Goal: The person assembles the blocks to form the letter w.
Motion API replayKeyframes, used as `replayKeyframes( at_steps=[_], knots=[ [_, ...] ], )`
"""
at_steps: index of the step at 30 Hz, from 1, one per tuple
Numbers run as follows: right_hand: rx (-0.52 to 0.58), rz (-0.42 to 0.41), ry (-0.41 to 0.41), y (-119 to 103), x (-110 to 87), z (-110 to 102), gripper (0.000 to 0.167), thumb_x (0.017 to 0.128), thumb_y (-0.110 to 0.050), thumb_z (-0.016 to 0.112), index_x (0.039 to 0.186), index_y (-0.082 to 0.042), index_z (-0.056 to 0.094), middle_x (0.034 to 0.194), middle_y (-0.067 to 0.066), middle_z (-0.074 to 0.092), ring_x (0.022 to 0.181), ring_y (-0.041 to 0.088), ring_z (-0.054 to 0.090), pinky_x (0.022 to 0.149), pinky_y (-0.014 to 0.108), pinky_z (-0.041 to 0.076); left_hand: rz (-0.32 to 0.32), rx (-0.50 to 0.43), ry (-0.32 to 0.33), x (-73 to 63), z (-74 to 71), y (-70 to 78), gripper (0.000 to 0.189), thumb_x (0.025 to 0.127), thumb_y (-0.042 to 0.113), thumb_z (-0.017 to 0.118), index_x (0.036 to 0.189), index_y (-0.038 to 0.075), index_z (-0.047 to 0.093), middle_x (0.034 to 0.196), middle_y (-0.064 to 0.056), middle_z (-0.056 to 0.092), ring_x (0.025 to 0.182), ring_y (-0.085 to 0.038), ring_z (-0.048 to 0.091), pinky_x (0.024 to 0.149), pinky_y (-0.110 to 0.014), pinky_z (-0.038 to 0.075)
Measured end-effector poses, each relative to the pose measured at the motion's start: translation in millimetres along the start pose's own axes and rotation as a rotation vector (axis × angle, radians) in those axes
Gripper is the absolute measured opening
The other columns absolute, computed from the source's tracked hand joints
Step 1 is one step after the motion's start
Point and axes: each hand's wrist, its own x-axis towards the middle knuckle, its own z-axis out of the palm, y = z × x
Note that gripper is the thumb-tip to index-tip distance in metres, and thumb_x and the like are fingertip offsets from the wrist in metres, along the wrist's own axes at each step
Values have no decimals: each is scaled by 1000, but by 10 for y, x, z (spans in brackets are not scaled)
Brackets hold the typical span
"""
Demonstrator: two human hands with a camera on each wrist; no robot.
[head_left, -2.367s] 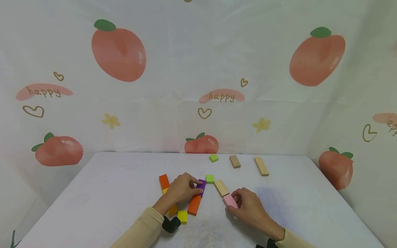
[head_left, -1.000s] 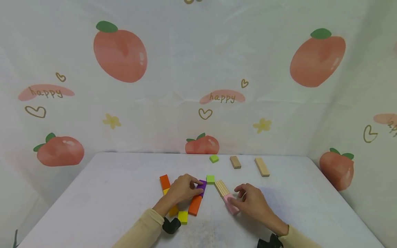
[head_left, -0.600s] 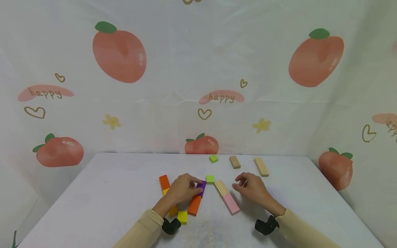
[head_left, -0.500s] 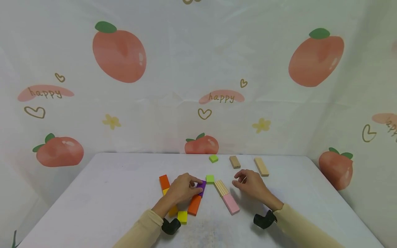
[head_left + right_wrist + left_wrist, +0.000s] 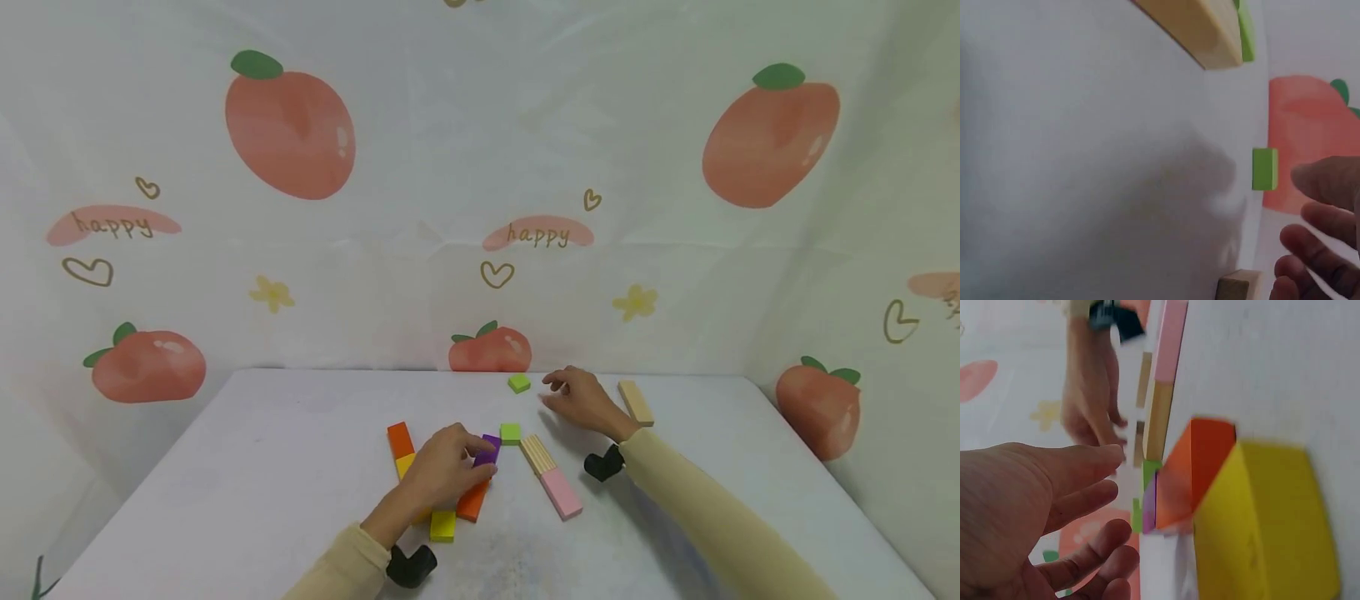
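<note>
My left hand (image 5: 442, 467) hovers over the row of blocks, fingers parted and holding nothing. Just beyond its fingertips lie a purple block (image 5: 490, 447) and an orange block (image 5: 472, 502), end to end. A green block (image 5: 510, 433) touches the purple one's far end. From there a ribbed wooden block (image 5: 538, 455) and a pink block (image 5: 561, 493) slant toward the near right. My right hand (image 5: 583, 405), loosely bent, is above the far part of the table, between a second green block (image 5: 519, 382) and a short wooden block (image 5: 1235, 286), which the hand hides in the head view.
A longer wooden block (image 5: 636, 403) lies at the back right. Left of the left hand are a red-orange block (image 5: 400, 440) and a yellow-orange block (image 5: 406, 463), partly covered by it, with a yellow block (image 5: 442, 527) nearer. A printed cloth (image 5: 420, 167) hangs behind the table.
My right hand has let go of the pink block and moved away to the back of the table. The left hand has let go of the purple block and drawn back slightly.
</note>
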Motion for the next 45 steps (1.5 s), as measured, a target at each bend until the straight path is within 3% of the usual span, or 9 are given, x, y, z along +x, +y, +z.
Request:
replayKeyframes(
  at_steps=[7,11,16,22,27,36,45],
  knots=[
    [-86,-156,-101,-13,186,90,40,94,-3,66,133,2,63,125,22,63,108,37,53,92,54,46,135,-28,-43,-71,129,118,30,89,31,79,115,14,78,90,4,60,84,-12,54,71,-24,47],
    [-132,-148,-187,-39,246,142,43,97,-4,62,140,-4,59,141,21,56,115,38,46,97,55,43,165,-68,-87,-94,229,193,28,89,28,80,114,15,79,90,7,61,84,-8,54,71,-23,47],
    [-192,-157,-252,-57,278,180,43,99,-3,59,142,-8,59,147,17,53,113,36,44,93,52,43,200,-96,-125,-106,332,266,28,90,26,79,117,18,78,90,9,59,83,-4,54,71,-21,46],
    [-238,-194,-219,-66,256,160,39,97,-3,62,136,-2,63,136,19,59,111,37,48,95,51,43,217,-85,-139,-90,411,322,27,91,27,77,118,21,78,92,10,58,84,-3,53,70,-20,45],
    [-222,-189,-165,-49,213,127,31,92,1,68,123,3,71,116,17,63,105,33,55,94,48,47,221,-59,-79,-37,493,361,25,91,26,76,116,21,79,85,13,59,79,0,52,68,-19,44],
    [-108,-111,-147,35,84,99,27,87,3,74,113,4,74,102,11,60,86,21,56,79,37,50,128,-134,-4,23,681,445,24,91,27,78,113,18,80,78,17,56,73,0,48,65,-20,42],
    [-81,-15,-158,22,-24,69,29,85,-2,78,114,1,73,100,6,64,86,19,55,79,36,49,63,-163,2,40,723,467,22,88,25,81,108,16,81,75,14,56,71,-3,47,63,-23,40]
  ],
)
